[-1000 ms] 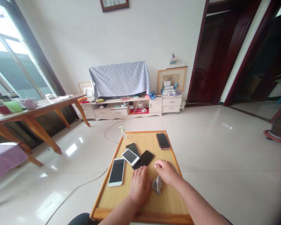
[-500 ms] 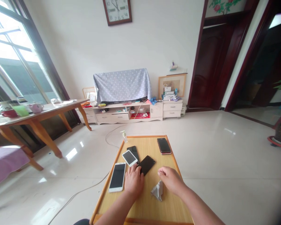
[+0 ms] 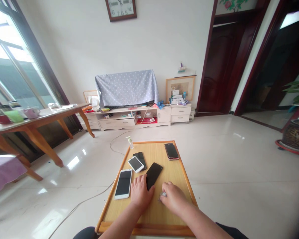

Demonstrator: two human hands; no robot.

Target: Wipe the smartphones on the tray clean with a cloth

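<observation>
My left hand [image 3: 141,194] lies at the lower end of a black smartphone [image 3: 154,174], its fingers along the left side and its thumb at the bottom edge, gripping it against the small wooden table [image 3: 169,219]. My right hand [image 3: 174,198] is closed around a grey cloth [image 3: 163,194], and only a little of it shows by the fingers. Left of my left hand is a large white smartphone [image 3: 123,184] with a dark screen. Farther up, a smaller white smartphone [image 3: 136,164] partly overlaps another black phone [image 3: 141,156].
Near the table's far right corner lies a stack of phones [image 3: 171,151]. A pump bottle [image 3: 130,142] stands at the far left corner. Beyond are a low cabinet [image 3: 117,123], a wooden dining table [image 3: 40,119] and a potted plant [image 3: 295,134]. A cable [image 3: 82,204] runs over the floor.
My right hand has moved down and left and taken hold of the grey cloth, which lay loose on the table. The black phone has turned slightly more upright under my left hand.
</observation>
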